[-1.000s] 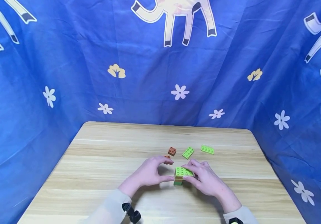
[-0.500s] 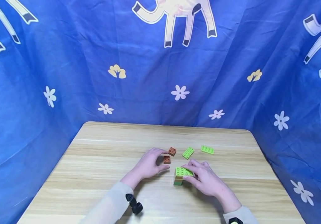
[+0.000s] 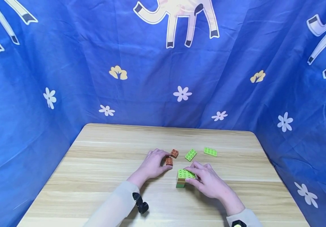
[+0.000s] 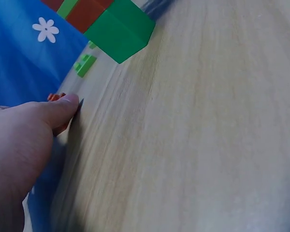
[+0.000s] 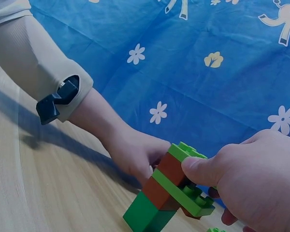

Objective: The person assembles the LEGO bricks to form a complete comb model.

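Observation:
A stack of toy building bricks [image 3: 181,181] stands on the table, a dark green brick [image 5: 147,212] at its base, with brown bricks and light green plates above. My right hand [image 3: 206,181] grips its upper part, thumb on the near side and fingers behind. Left of the stack, my left hand [image 3: 151,165] has its thumb and fingers round a small brown brick [image 3: 169,161] that sits on the table. In the left wrist view the thumb [image 4: 63,111] lies against this brick and partly covers it; the other fingers are hidden there.
Another brown brick [image 3: 174,153] lies just beyond the left fingertips. Two light green plates, a slanted one [image 3: 191,154] and one farther right [image 3: 210,151], lie behind the stack. A blue patterned cloth [image 3: 140,104] surrounds the wooden table [image 3: 109,151].
My left hand has moved away from the stack, forward to the nearer brown brick, and its thumb has come in against it. My right hand has stayed on the stack.

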A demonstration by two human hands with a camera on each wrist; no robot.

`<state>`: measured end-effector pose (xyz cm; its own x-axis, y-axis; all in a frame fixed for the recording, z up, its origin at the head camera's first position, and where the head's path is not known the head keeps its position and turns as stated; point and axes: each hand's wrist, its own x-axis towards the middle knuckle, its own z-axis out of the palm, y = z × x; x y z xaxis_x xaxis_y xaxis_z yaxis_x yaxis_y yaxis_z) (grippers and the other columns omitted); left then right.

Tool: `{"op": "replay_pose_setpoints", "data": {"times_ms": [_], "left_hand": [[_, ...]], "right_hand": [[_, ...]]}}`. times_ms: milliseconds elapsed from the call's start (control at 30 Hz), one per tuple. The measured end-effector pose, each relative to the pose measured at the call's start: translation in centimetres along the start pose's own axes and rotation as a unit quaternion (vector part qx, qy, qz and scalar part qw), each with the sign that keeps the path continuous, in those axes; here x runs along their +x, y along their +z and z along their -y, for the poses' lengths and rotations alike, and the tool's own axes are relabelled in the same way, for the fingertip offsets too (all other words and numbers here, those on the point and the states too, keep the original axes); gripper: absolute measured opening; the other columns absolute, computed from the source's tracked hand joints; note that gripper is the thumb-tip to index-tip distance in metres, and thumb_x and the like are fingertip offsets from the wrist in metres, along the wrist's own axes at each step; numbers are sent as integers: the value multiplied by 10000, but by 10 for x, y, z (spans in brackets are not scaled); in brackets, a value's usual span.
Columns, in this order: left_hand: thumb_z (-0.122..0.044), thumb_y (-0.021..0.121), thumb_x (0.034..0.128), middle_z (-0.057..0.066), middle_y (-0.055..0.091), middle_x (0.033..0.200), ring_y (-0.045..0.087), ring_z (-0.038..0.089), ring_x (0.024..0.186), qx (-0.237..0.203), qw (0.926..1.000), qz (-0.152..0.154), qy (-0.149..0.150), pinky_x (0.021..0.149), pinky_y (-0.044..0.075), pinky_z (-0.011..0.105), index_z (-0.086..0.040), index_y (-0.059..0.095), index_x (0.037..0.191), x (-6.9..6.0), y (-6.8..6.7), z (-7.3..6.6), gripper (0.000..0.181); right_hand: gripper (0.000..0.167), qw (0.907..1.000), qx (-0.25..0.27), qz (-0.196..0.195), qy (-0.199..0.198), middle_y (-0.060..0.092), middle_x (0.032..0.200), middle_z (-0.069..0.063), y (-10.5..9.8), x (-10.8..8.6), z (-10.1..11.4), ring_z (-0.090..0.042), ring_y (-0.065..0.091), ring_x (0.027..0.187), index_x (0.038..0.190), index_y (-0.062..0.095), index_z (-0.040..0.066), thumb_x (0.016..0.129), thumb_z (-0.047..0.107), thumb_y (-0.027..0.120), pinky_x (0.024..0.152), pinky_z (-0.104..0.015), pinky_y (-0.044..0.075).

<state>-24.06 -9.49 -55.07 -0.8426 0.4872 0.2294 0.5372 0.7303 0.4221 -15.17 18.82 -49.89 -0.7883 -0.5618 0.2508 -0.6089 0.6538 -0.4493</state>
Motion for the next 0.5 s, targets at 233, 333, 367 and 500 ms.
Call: {"op": "replay_pose_setpoints", "data": {"times_ms": [233,333,367,500], "left_hand": [[-466,806,930,-16,716,1262,597,208,1190,30,9999,-104,92,1074,416,494,-158,714,1307,0,2,1,496],[-452,801,938,-12,719,1255,598,211,1191,-36,9999,-126,112,1063,426,498,-153,718,1306,-1,2,1,481],[-450,797,943,-13,717,1255,596,212,1198,-56,9998,-131,111,1063,429,502,-152,718,1309,-2,2,2,478],[-449,772,964,-24,706,1238,588,213,1204,-151,9997,-172,130,1069,437,520,-147,711,1321,-3,1,1,472]], "right_hand": [[404,10000,15,18,2,531,1094,209,0,0,1,52,456,752,1367,712,188,1044,426,669,871,-366,376],[406,10000,9,17,-2,531,1090,209,0,0,1,54,454,748,1368,712,189,1044,431,665,870,-365,375],[409,10000,4,19,-6,531,1090,209,0,0,1,54,454,748,1369,711,189,1045,433,663,870,-364,375],[427,10000,-12,23,-11,531,1097,211,0,0,1,55,454,752,1378,707,179,1048,446,652,877,-366,376]]}}
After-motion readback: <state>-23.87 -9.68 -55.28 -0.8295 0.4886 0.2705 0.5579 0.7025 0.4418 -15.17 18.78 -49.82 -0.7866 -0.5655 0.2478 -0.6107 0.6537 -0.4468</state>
